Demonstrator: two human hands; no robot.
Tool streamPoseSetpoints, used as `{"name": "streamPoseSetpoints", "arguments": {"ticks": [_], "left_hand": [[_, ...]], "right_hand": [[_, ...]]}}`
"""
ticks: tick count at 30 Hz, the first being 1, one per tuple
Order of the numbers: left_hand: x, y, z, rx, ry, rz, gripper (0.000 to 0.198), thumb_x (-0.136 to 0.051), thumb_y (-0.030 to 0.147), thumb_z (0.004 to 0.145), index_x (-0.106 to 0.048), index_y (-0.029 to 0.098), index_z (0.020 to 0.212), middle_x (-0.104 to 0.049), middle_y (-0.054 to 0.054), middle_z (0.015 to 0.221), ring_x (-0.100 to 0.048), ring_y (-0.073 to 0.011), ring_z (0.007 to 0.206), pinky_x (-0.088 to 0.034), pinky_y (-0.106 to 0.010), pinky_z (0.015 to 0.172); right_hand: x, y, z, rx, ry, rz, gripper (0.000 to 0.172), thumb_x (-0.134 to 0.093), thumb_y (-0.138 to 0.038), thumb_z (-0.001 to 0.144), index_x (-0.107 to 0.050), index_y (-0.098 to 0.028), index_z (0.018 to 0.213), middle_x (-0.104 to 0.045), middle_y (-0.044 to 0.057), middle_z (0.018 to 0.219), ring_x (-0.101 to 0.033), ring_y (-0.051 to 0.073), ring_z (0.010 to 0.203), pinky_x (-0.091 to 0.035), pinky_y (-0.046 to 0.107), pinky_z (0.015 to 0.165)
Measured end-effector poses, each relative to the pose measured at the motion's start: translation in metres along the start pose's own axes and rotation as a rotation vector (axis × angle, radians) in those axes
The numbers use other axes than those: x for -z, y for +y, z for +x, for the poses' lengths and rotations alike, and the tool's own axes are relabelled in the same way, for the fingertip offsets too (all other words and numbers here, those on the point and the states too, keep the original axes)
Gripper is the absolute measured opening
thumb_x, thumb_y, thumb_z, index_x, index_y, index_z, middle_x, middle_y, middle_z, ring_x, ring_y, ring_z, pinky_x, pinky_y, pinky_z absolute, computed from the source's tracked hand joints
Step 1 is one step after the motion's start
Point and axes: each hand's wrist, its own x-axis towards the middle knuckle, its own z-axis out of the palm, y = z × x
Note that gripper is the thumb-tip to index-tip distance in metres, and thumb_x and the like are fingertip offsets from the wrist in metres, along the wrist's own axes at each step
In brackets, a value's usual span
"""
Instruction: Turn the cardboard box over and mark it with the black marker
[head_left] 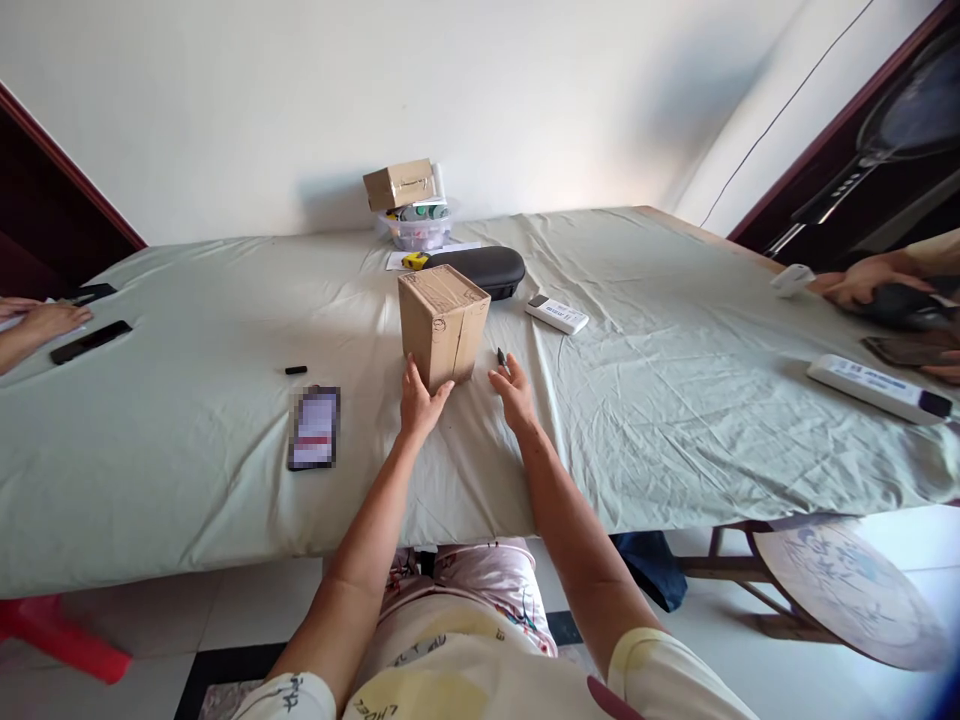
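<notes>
A taped cardboard box (435, 335) stands upright on the cloth in front of me, with dark pen marks on its top and upper corner. My left hand (421, 405) grips its lower near corner, fingers along the left side and thumb across the front. To the right of the box, apart from it, is my right hand (514, 396). A black marker (502, 356) shows its dark end beyond those fingers; the rest is hidden by the hand. On the left lies a small black pen cap (296, 370).
A phone (315, 430) lies left of my arms. Behind the box are a black case (480, 268), a yellow tape measure (414, 261) and a plastic tub (420, 232) carrying another box. A white device (556, 314) lies right. Other people's hands (52, 322) rest at both table ends.
</notes>
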Motion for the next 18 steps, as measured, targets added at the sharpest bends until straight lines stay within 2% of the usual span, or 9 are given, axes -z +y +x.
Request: {"name": "streamPoseSetpoints", "arguments": {"ticks": [3, 5, 8, 11, 13, 15, 18], "left_hand": [[-0.006, -0.008, -0.002, 0.046, -0.007, 0.009, 0.076, -0.064, 0.028, 0.096, -0.034, 0.013, 0.164, -0.046, -0.022, 0.168, -0.044, -0.0299, 0.159, -0.042, -0.043, 0.128], [-0.005, -0.013, -0.002, 0.037, -0.010, 0.011, 0.069, -0.060, 0.025, 0.097, -0.039, 0.014, 0.163, -0.049, -0.020, 0.167, -0.048, -0.0277, 0.156, -0.042, -0.040, 0.128], [-0.001, -0.018, 0.000, 0.021, -0.038, 0.002, 0.067, -0.060, 0.023, 0.096, -0.043, 0.014, 0.161, -0.050, -0.019, 0.167, -0.051, -0.0269, 0.155, -0.043, -0.039, 0.127], [0.002, -0.023, 0.001, 0.019, -0.049, -0.049, 0.068, -0.064, 0.022, 0.093, -0.046, 0.013, 0.158, -0.055, -0.020, 0.162, -0.056, -0.0296, 0.150, -0.046, -0.042, 0.124], [0.005, -0.026, 0.001, 0.020, -0.037, -0.128, 0.064, -0.067, 0.022, 0.092, -0.050, 0.014, 0.153, -0.065, -0.020, 0.152, -0.065, -0.0304, 0.139, -0.051, -0.044, 0.119], [0.005, -0.027, -0.001, 0.036, -0.034, -0.230, 0.054, -0.070, 0.025, 0.092, -0.056, 0.018, 0.144, -0.075, -0.016, 0.136, -0.074, -0.0292, 0.124, -0.057, -0.043, 0.110], [0.002, -0.023, -0.008, 0.108, -0.110, -0.360, 0.034, -0.075, 0.030, 0.091, -0.064, 0.019, 0.121, -0.082, -0.013, 0.112, -0.079, -0.0284, 0.108, -0.062, -0.040, 0.097]], "right_hand": [[0.002, 0.000, 0.003, 0.083, 0.047, -0.063, 0.100, -0.064, -0.060, 0.090, -0.018, -0.029, 0.173, -0.022, 0.015, 0.181, -0.033, 0.033, 0.165, -0.042, 0.058, 0.126], [-0.003, -0.001, 0.005, 0.110, 0.013, -0.091, 0.101, -0.064, -0.059, 0.090, -0.016, -0.028, 0.173, -0.024, 0.016, 0.181, -0.035, 0.033, 0.164, -0.045, 0.056, 0.124], [-0.016, -0.001, 0.006, 0.142, -0.137, -0.160, 0.100, -0.067, -0.055, 0.088, -0.022, -0.024, 0.172, -0.045, 0.018, 0.170, -0.049, 0.032, 0.155, -0.049, 0.053, 0.121], [-0.028, -0.001, 0.002, 0.234, -0.254, -0.216, 0.087, -0.072, -0.050, 0.088, -0.042, -0.021, 0.164, -0.069, 0.016, 0.144, -0.067, 0.032, 0.132, -0.055, 0.051, 0.114], [-0.029, -0.001, -0.003, 0.322, -0.210, -0.211, 0.076, -0.074, -0.051, 0.087, -0.054, -0.024, 0.155, -0.074, 0.013, 0.135, -0.072, 0.030, 0.121, -0.059, 0.051, 0.108], [-0.027, -0.004, -0.009, 0.423, -0.098, -0.187, 0.064, -0.075, -0.051, 0.089, -0.063, -0.027, 0.146, -0.074, 0.011, 0.135, -0.072, 0.029, 0.119, -0.059, 0.050, 0.108], [-0.019, -0.015, -0.019, 0.547, 0.090, -0.156, 0.046, -0.067, -0.050, 0.097, -0.069, -0.026, 0.137, -0.076, 0.010, 0.130, -0.072, 0.026, 0.116, -0.057, 0.050, 0.109]]}}
